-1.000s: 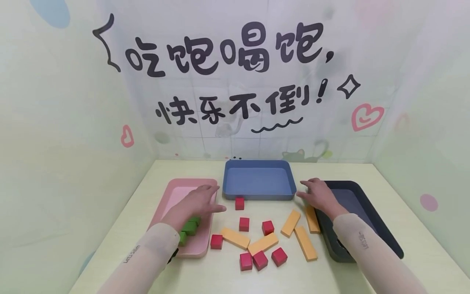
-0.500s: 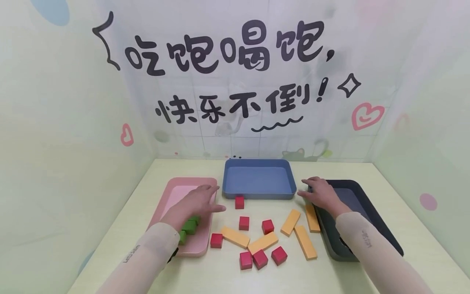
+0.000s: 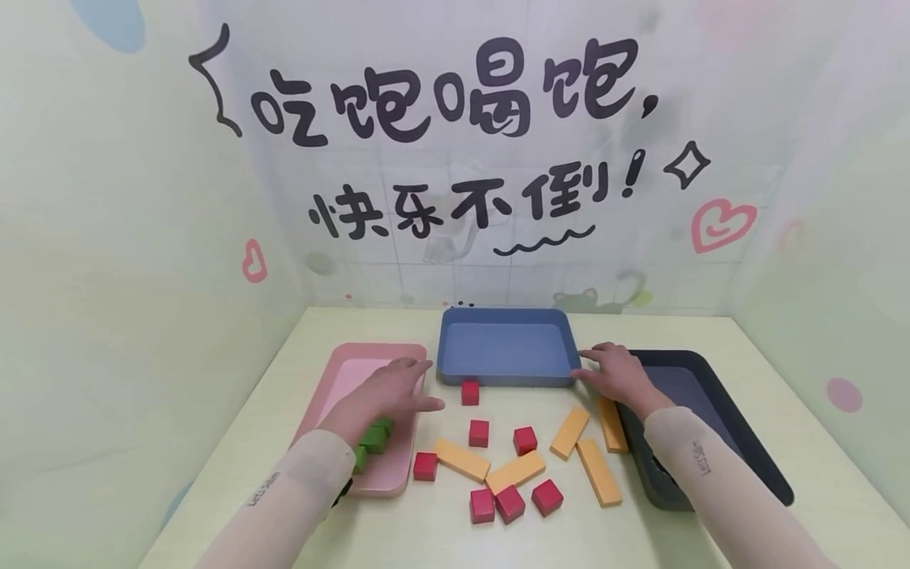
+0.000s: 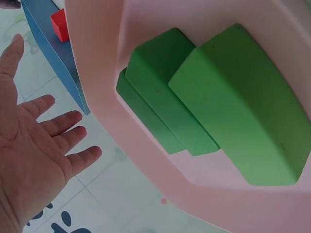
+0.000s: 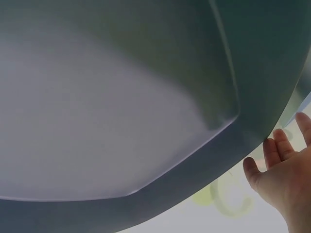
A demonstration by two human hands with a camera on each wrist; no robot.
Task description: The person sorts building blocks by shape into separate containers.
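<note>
In the head view my left hand [image 3: 384, 395] hovers over the pink tray [image 3: 323, 387] with its fingers spread and holding nothing. Several green blocks [image 4: 233, 107] lie inside that tray, partly hidden by my arm in the head view. My right hand [image 3: 617, 375] is between the blue tray [image 3: 508, 348] and the dark tray [image 3: 704, 403], its fingertips at the blue tray's right front corner; whether they touch it I cannot tell. Nothing is in its grasp. Red cubes [image 3: 479, 433] and yellow-orange rectangular blocks [image 3: 599, 472] are scattered on the table between my hands.
The trays stand on a pale table [image 3: 398, 537], the blue one at the back, pink at left, dark at right. One red cube [image 3: 470, 393] sits against the blue tray's front. Printed walls [image 3: 455, 276] enclose the table at back and sides.
My right hand has shifted slightly left, bringing its fingertips to the blue tray's corner. The left hand stays over the pink tray. The head view has turned slightly; the blocks lie unchanged.
</note>
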